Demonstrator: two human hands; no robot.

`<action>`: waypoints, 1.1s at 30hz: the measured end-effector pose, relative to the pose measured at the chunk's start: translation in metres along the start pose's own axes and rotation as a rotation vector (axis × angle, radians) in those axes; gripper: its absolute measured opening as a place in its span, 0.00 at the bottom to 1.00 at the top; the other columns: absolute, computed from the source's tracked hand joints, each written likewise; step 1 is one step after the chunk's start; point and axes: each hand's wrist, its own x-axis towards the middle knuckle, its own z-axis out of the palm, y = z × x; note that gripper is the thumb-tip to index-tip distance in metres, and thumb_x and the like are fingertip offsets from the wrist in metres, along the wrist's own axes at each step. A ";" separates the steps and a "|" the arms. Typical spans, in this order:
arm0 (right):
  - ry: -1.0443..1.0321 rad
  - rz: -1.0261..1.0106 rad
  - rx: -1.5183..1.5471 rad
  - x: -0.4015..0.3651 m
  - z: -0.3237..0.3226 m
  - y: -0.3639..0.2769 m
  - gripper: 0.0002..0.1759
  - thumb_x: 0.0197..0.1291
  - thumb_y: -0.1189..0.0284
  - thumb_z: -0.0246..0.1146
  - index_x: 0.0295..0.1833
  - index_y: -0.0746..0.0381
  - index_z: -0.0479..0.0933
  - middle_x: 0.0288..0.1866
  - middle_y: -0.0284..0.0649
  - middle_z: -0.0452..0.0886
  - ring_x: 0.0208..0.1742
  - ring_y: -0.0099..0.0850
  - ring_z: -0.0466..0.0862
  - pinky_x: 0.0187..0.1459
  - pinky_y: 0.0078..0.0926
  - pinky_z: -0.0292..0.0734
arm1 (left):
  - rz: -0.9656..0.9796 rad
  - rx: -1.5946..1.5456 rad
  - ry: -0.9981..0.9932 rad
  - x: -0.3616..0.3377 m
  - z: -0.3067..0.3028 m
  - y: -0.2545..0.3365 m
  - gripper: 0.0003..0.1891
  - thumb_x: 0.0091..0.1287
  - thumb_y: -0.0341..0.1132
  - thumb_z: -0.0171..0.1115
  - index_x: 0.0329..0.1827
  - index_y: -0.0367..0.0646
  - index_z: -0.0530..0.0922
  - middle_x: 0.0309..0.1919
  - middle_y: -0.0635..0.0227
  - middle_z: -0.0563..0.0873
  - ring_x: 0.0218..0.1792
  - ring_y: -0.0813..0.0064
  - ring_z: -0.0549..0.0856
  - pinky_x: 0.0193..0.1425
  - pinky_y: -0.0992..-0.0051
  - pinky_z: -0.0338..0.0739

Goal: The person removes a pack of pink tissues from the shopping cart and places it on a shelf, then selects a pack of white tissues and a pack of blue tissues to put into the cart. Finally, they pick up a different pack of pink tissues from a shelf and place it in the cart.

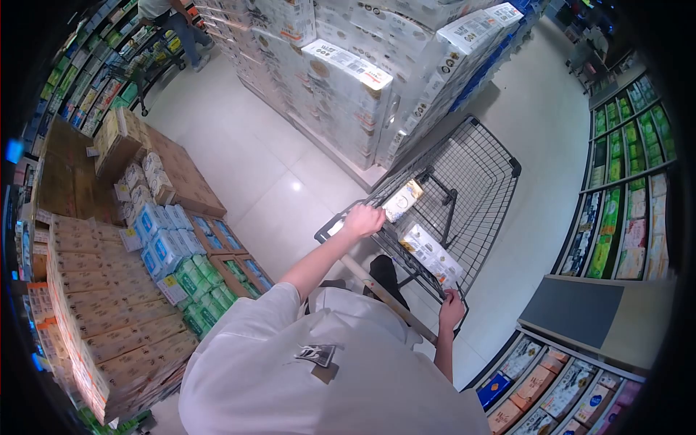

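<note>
From the head view, a shopper in a pale shirt leans over a wire cart (487,190), two bare hands at its near end. The left hand (364,220) has its fingers curled in narrowly on the near end of a yellow-and-white pack (403,201), which is at the cart's handle end, its long axis slanting from that hand up toward the white stack. The right hand (451,310) is also drawn in narrow, fingertips at the lower right end of a white pack (431,254); I cannot tell whether it pinches the pack or the cart's edge. That pack lies with its long axis running from upper left to lower right, roughly crosswise to the other one.

So there are two packs at the cart's near end, one by each hand, and one pale handle (377,290) in front of the body. Beyond the cart stands a tall stack of white packs (326,101). To the left, open cartons (230,254) hold blue and green packs, beside piled light-blue packs (163,239), green packs (203,290) and brown cartons (116,304). Shelves (627,188) on the right carry rows of mostly green packs, and a second person (174,25) stands at the upper left by another cart (148,76)
</note>
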 end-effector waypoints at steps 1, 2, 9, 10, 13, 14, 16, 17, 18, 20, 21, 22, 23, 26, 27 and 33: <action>0.004 -0.010 -0.002 0.013 -0.003 0.001 0.11 0.72 0.67 0.57 0.46 0.50 0.86 0.32 0.47 0.87 0.37 0.49 0.87 0.42 0.48 0.78 | -0.005 -0.001 -0.005 0.010 -0.001 0.004 0.22 0.77 0.43 0.47 0.31 0.40 0.84 0.22 0.50 0.87 0.25 0.50 0.89 0.35 0.52 0.84; -0.011 -0.005 0.024 0.023 -0.006 0.002 0.11 0.72 0.67 0.56 0.46 0.50 0.86 0.32 0.47 0.87 0.37 0.49 0.87 0.42 0.48 0.79 | -0.008 -0.003 -0.013 0.019 -0.002 0.008 0.22 0.77 0.43 0.47 0.31 0.40 0.84 0.22 0.50 0.87 0.25 0.50 0.89 0.36 0.52 0.84; -0.008 -0.015 0.085 0.102 -0.017 0.016 0.11 0.71 0.66 0.57 0.46 0.50 0.86 0.33 0.46 0.87 0.37 0.49 0.87 0.41 0.48 0.78 | -0.035 -0.026 0.007 0.091 0.003 0.031 0.22 0.77 0.43 0.47 0.31 0.40 0.84 0.23 0.50 0.87 0.26 0.48 0.88 0.35 0.51 0.84; -0.028 -0.005 0.054 0.113 -0.018 0.019 0.11 0.72 0.65 0.56 0.47 0.49 0.86 0.34 0.47 0.87 0.38 0.49 0.87 0.41 0.48 0.79 | -0.043 -0.015 0.020 0.101 0.004 0.035 0.22 0.77 0.43 0.47 0.30 0.40 0.84 0.23 0.50 0.87 0.27 0.48 0.88 0.36 0.51 0.84; -0.002 -0.040 0.036 0.142 -0.019 0.029 0.12 0.73 0.65 0.56 0.48 0.49 0.86 0.35 0.47 0.88 0.39 0.50 0.87 0.41 0.48 0.79 | -0.059 -0.011 -0.009 0.131 0.006 0.044 0.22 0.76 0.43 0.48 0.31 0.41 0.85 0.24 0.50 0.87 0.27 0.48 0.89 0.37 0.51 0.84; -0.007 -0.047 0.010 0.153 -0.019 0.033 0.12 0.74 0.64 0.56 0.49 0.49 0.86 0.36 0.46 0.88 0.40 0.50 0.87 0.42 0.48 0.79 | -0.056 -0.014 -0.008 0.141 0.007 0.046 0.22 0.76 0.44 0.48 0.31 0.41 0.85 0.24 0.49 0.87 0.27 0.48 0.89 0.37 0.51 0.84; -0.018 -0.049 0.022 0.171 -0.025 0.031 0.12 0.74 0.64 0.56 0.49 0.49 0.86 0.36 0.47 0.88 0.41 0.50 0.87 0.42 0.48 0.79 | -0.051 -0.018 -0.014 0.159 0.007 0.051 0.22 0.76 0.44 0.48 0.31 0.41 0.85 0.24 0.49 0.87 0.27 0.48 0.88 0.38 0.51 0.84; -0.026 -0.049 0.026 0.179 -0.029 0.031 0.12 0.74 0.64 0.56 0.49 0.49 0.86 0.36 0.47 0.88 0.41 0.49 0.87 0.42 0.48 0.79 | -0.059 -0.022 -0.014 0.167 0.009 0.054 0.22 0.77 0.44 0.48 0.31 0.41 0.85 0.24 0.49 0.87 0.27 0.48 0.88 0.38 0.51 0.84; -0.022 -0.046 0.020 0.187 -0.031 0.032 0.12 0.74 0.64 0.56 0.49 0.49 0.86 0.36 0.47 0.88 0.41 0.49 0.88 0.42 0.48 0.79 | -0.067 -0.026 -0.015 0.176 0.011 0.057 0.22 0.77 0.44 0.48 0.31 0.41 0.85 0.24 0.49 0.87 0.27 0.48 0.88 0.38 0.51 0.84; -0.009 -0.040 0.013 0.203 -0.034 0.031 0.12 0.74 0.65 0.56 0.49 0.50 0.86 0.36 0.47 0.88 0.40 0.49 0.88 0.41 0.48 0.79 | -0.076 -0.025 -0.006 0.194 0.014 0.060 0.23 0.77 0.44 0.47 0.31 0.41 0.85 0.24 0.49 0.87 0.27 0.48 0.88 0.38 0.51 0.84; -0.019 -0.036 0.026 0.213 -0.035 0.030 0.12 0.73 0.65 0.56 0.49 0.50 0.86 0.36 0.47 0.88 0.40 0.50 0.87 0.41 0.48 0.79 | -0.076 -0.023 0.004 0.203 0.015 0.062 0.23 0.77 0.44 0.47 0.30 0.41 0.85 0.24 0.49 0.87 0.27 0.49 0.88 0.38 0.51 0.84; -0.029 -0.031 0.035 0.221 -0.038 0.031 0.12 0.73 0.65 0.56 0.49 0.50 0.86 0.36 0.47 0.88 0.40 0.50 0.87 0.41 0.48 0.79 | -0.075 -0.023 0.011 0.213 0.017 0.065 0.23 0.77 0.44 0.47 0.30 0.41 0.85 0.23 0.49 0.87 0.27 0.49 0.88 0.38 0.51 0.83; -0.040 -0.025 0.042 0.229 -0.040 0.032 0.11 0.73 0.65 0.56 0.49 0.50 0.86 0.36 0.47 0.88 0.39 0.50 0.87 0.40 0.48 0.79 | -0.068 -0.026 0.022 0.223 0.019 0.067 0.24 0.77 0.45 0.47 0.30 0.41 0.86 0.23 0.49 0.87 0.27 0.49 0.88 0.38 0.51 0.84; -0.020 -0.060 0.036 0.255 -0.045 0.036 0.11 0.72 0.66 0.57 0.48 0.51 0.86 0.36 0.47 0.88 0.39 0.50 0.87 0.40 0.48 0.78 | -0.054 -0.039 0.048 0.248 0.022 0.075 0.25 0.77 0.45 0.48 0.28 0.41 0.86 0.23 0.50 0.87 0.27 0.49 0.88 0.38 0.51 0.84; -0.015 -0.058 0.036 0.263 -0.047 0.037 0.11 0.72 0.67 0.56 0.48 0.51 0.86 0.36 0.47 0.88 0.39 0.50 0.87 0.40 0.48 0.78 | -0.049 -0.042 0.054 0.256 0.023 0.078 0.25 0.77 0.45 0.48 0.28 0.41 0.86 0.23 0.49 0.87 0.27 0.49 0.88 0.38 0.51 0.84; 0.005 -0.050 0.024 0.321 -0.055 0.048 0.12 0.71 0.69 0.56 0.48 0.52 0.86 0.39 0.43 0.89 0.42 0.48 0.88 0.43 0.47 0.80 | -0.017 -0.073 0.064 0.320 0.033 0.092 0.26 0.77 0.45 0.48 0.25 0.41 0.86 0.23 0.49 0.87 0.27 0.48 0.88 0.38 0.52 0.84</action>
